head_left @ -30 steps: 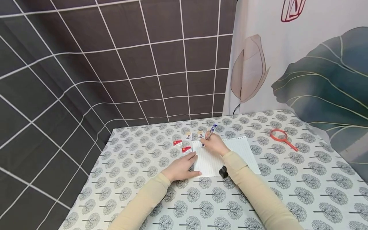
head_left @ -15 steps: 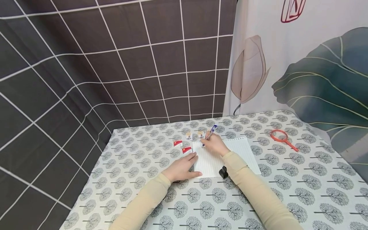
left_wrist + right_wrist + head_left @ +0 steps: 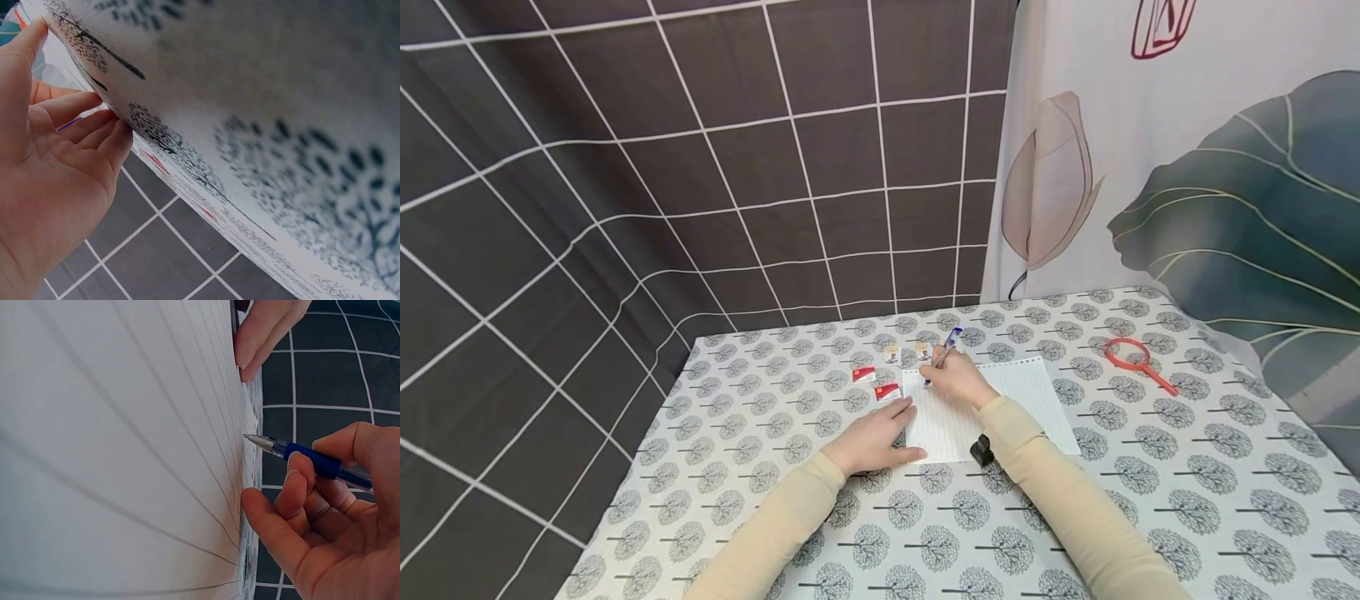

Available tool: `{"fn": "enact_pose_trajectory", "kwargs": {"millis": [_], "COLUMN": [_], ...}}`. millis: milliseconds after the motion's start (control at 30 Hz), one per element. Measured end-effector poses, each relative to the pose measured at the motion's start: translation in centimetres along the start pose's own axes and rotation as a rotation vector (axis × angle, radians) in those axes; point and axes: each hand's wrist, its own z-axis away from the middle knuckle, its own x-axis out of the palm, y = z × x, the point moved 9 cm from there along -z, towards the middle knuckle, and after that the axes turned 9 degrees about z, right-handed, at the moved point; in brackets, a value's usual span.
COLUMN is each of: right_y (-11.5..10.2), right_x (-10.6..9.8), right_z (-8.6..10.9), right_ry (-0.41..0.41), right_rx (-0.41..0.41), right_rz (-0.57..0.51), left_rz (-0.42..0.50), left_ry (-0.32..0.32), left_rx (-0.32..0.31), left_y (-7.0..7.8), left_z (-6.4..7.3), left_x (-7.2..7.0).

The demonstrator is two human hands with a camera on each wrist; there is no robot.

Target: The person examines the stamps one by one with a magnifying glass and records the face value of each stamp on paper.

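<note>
In the head view a white lined sheet of paper (image 3: 940, 429) with a perforated top edge lies on the table. My right hand (image 3: 964, 379) pinches a blue ballpoint pen (image 3: 950, 340) over the sheet's upper left part. The right wrist view shows the pen's metal tip (image 3: 259, 442) at the paper's surface, thumb and fingers around its blue grip. My left hand (image 3: 871, 440) rests flat along the sheet's left edge, fingers extended and thumb on the lower corner. Its palm (image 3: 69, 156) shows in the left wrist view. Any writing is too small to read.
Two red-and-white cards (image 3: 863, 374) lie left of the sheet's top corner. Two small cards with pictures (image 3: 892, 356) are just behind the sheet. A red magnifying glass (image 3: 1162, 382) lies to the right. A dark checked curtain (image 3: 835, 167) hangs behind the patterned tablecloth (image 3: 737, 467).
My right hand and the pen have shifted slightly left over the sheet. The left hand, paper and cards stay where they were.
</note>
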Motion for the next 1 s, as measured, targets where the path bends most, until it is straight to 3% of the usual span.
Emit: {"fn": "enact_pose_trajectory", "kwargs": {"millis": [1000], "right_y": [0.88], "right_x": [-0.88], "right_z": [0.21], "right_ry": [0.008], "right_rx": [0.055], "right_rz": [-0.075], "left_rz": [0.010], "left_ry": [0.004], "left_rx": [-0.007], "left_y": [-0.09], "left_z": [-0.02], "left_x": [0.09]}}
